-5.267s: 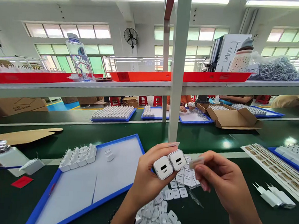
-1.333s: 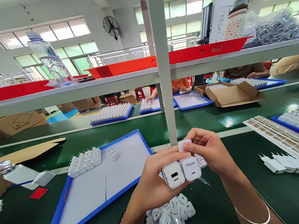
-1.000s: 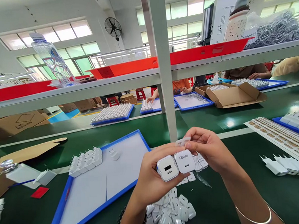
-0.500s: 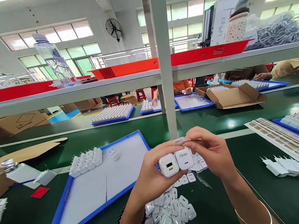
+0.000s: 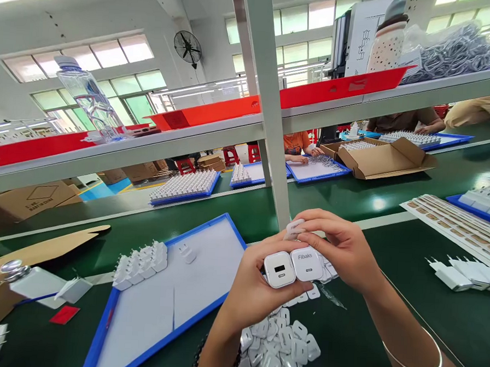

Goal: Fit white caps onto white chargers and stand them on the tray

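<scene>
Two white chargers are held side by side in my left hand (image 5: 248, 277), their port faces towards me. The left charger (image 5: 279, 269) shows a wide dark port above a small one. On the right charger (image 5: 307, 263) I read "Fibaks" over a single small port. Just above them, my right hand (image 5: 346, 249) pinches a small white cover plate (image 5: 294, 229) with lettering, between thumb and fingers. Below my hands lies a heap of loose white cover plates (image 5: 280, 344). More plates (image 5: 329, 271) lie partly hidden behind my right hand.
Left stands a blue-rimmed tray (image 5: 194, 290) with rows of chargers (image 5: 142, 263) and one lone charger (image 5: 187, 253). A metal post (image 5: 270, 97) and shelf (image 5: 190, 132) rise ahead. Chargers (image 5: 462, 271) lie right. Co-workers' hands (image 5: 306, 156) are across the bench.
My left hand and the two chargers have shifted slightly right. The cover plate in my right hand has tipped more upright. Across the bench, a co-worker's hand has moved right to another tray.
</scene>
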A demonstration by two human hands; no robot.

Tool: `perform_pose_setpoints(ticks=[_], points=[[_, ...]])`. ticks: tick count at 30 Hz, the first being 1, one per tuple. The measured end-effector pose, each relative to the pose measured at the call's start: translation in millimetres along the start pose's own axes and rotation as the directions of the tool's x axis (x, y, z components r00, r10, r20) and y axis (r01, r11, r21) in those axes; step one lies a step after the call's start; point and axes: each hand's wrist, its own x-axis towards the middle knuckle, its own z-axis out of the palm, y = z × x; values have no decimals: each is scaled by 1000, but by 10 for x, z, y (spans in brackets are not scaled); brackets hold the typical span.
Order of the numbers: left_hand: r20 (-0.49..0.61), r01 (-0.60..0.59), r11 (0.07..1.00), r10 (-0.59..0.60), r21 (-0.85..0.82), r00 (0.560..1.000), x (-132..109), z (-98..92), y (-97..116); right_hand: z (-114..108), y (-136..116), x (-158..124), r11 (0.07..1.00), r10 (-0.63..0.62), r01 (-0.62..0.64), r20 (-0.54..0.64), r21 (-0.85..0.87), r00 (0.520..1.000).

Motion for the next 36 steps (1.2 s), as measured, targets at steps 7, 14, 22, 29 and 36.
perform_pose_setpoints(ticks=[7, 14, 22, 29, 36], points=[[-49, 20, 998, -17, 63, 999, -8, 48, -34, 16, 2, -19, 965, -153, 145, -17, -221, 988], [-81, -65, 979, 82, 194, 993, -10, 106, -69, -16, -34, -13, 986, 18, -31, -78, -164, 997], [-260, -53, 973, 112, 224, 959, -17, 59, -101, -70, -22, 18, 979, 193, -177, -170, 103, 966], [-354, -63, 952, 172, 299, 919, -23, -33, -120, -130, -14, 50, 936, 291, -253, -133, 245, 948], [-333, -133, 939, 242, 317, 912, -31, -17, -148, 29, -214, -165, 961, 176, -176, 17, 215, 984]])
